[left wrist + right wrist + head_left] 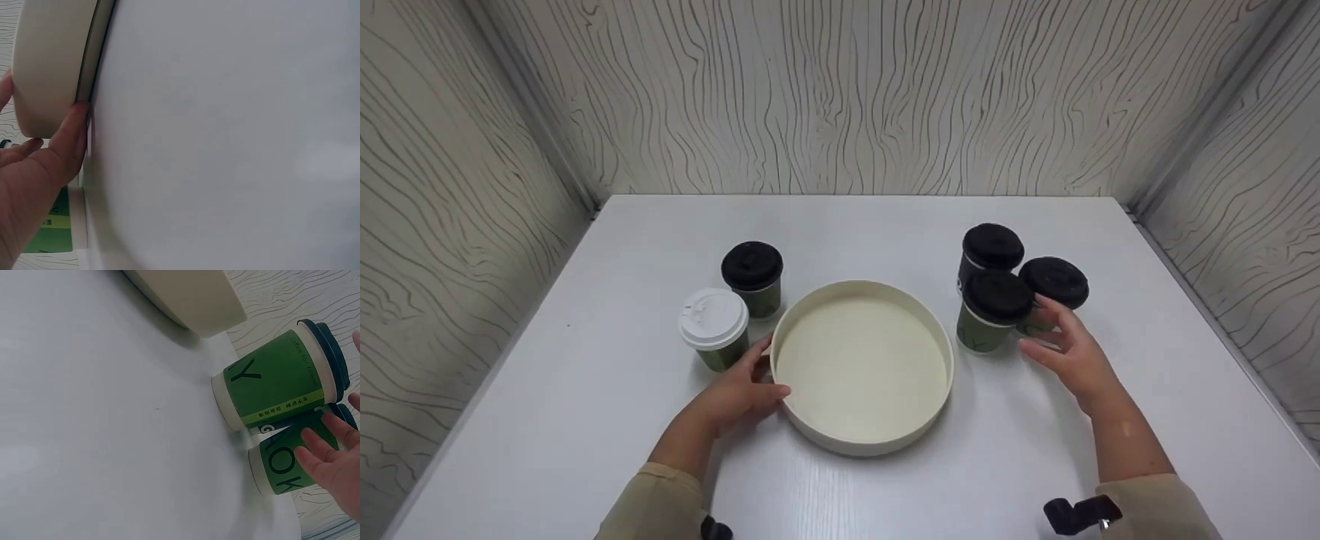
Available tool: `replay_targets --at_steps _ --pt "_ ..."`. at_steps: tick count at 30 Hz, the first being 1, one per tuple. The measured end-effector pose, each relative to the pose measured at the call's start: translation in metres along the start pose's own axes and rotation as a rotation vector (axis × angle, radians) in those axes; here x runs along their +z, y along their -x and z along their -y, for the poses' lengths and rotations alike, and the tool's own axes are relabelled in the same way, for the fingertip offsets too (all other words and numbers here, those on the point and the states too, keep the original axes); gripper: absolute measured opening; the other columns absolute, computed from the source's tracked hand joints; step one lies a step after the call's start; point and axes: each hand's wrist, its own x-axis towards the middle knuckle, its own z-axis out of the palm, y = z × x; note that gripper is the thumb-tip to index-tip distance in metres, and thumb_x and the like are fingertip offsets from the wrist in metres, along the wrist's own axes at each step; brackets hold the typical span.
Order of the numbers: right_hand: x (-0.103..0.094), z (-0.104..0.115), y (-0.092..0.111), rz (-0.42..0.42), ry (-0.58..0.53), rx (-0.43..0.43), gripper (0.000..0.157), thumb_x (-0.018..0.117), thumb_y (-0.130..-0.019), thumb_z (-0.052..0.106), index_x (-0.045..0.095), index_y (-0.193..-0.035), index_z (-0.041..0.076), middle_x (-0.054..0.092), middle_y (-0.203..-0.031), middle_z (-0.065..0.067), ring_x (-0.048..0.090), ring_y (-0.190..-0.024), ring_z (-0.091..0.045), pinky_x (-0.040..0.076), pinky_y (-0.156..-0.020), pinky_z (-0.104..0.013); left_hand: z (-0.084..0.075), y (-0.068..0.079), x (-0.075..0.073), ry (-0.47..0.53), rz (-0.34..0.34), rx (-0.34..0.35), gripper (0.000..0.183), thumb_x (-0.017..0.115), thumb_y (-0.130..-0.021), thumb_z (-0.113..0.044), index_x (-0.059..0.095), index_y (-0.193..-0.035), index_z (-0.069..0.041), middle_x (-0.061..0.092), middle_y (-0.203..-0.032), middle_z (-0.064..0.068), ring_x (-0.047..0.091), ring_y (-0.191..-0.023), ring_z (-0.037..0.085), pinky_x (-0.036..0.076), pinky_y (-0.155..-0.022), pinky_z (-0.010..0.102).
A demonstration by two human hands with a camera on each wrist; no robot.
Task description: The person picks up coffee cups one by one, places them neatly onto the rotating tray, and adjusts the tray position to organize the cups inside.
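Observation:
A round cream tray (861, 360) with a low wall lies in the middle of the white table. My left hand (746, 394) grips its left side, thumb at the rim and fingers along the outer wall; in the left wrist view, a fingertip (82, 107) sits at the tray's lower edge. My right hand (1072, 356) is beside a green paper cup with a black lid (997, 307), its fingers spread and holding nothing. Behind that hand stands another green black-lidded cup (1054, 281), partly hidden. A dark cup with a black lid (992, 246) stands just behind them.
Left of the tray stand a green cup with a white lid (714, 322), close to my left hand, and a green cup with a black lid (753, 270). Wood-patterned panels (847, 97) enclose the back and both sides of the table (585, 360).

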Motion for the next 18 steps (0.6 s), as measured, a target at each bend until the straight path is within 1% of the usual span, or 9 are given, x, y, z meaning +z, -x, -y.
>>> replay_targets --at_steps 5,8,11,14,16,18 --pt "0.006 0.0 -0.004 0.001 0.006 0.036 0.075 0.064 -0.086 0.014 0.017 -0.145 0.012 0.028 -0.141 -0.017 0.042 -0.116 -0.03 0.041 -0.081 -0.011 0.002 -0.001 -0.001 0.016 0.007 -0.002 0.09 0.073 -0.076 -0.011 0.019 -0.145 -0.028 0.027 -0.145 0.016 0.044 -0.113 0.025 0.047 -0.076 0.028" --pt "0.009 0.0 -0.008 0.006 -0.021 0.046 0.078 0.064 -0.086 0.014 0.015 -0.146 0.013 0.025 -0.143 -0.018 0.037 -0.121 -0.036 0.04 -0.081 -0.011 0.002 -0.001 0.0 0.023 0.008 -0.004 0.091 0.073 -0.076 -0.011 0.018 -0.145 -0.029 0.027 -0.145 0.016 0.044 -0.113 0.025 0.047 -0.076 0.028" --pt "0.012 0.0 -0.011 0.003 -0.035 0.059 0.08 0.064 -0.086 0.015 0.013 -0.147 0.014 0.023 -0.144 -0.018 0.031 -0.127 -0.035 0.039 -0.084 -0.012 0.002 0.0 0.0 0.022 0.003 -0.007 0.091 0.074 -0.076 -0.011 0.018 -0.145 -0.03 0.027 -0.145 0.015 0.043 -0.115 0.025 0.046 -0.077 0.028" --pt "0.014 -0.001 -0.013 -0.008 -0.026 0.064 0.082 0.065 -0.085 0.017 0.01 -0.147 0.015 0.023 -0.145 -0.017 0.026 -0.13 -0.03 0.035 -0.094 -0.02 0.001 0.0 0.0 0.023 0.003 -0.001 0.091 0.073 -0.076 -0.011 0.017 -0.145 -0.03 0.027 -0.145 0.016 0.042 -0.116 0.025 0.046 -0.077 0.028" --pt "0.016 -0.001 -0.015 -0.016 -0.011 0.061 0.083 0.065 -0.085 0.019 0.01 -0.147 0.016 0.026 -0.144 -0.016 0.026 -0.13 -0.026 0.032 -0.098 -0.026 0.001 0.0 0.001 0.038 0.012 0.006 0.091 0.072 -0.077 -0.009 0.016 -0.146 -0.029 0.028 -0.144 0.017 0.043 -0.114 0.025 0.047 -0.077 0.029" --pt "0.017 -0.002 -0.015 -0.023 0.004 0.057 0.083 0.065 -0.085 0.02 0.011 -0.147 0.015 0.029 -0.143 -0.015 0.028 -0.128 -0.024 0.03 -0.1 -0.028 0.001 0.0 0.001 0.056 0.023 0.014 0.09 0.07 -0.078 -0.007 0.015 -0.146 -0.028 0.028 -0.143 0.017 0.046 -0.112 0.025 0.046 -0.076 0.03"
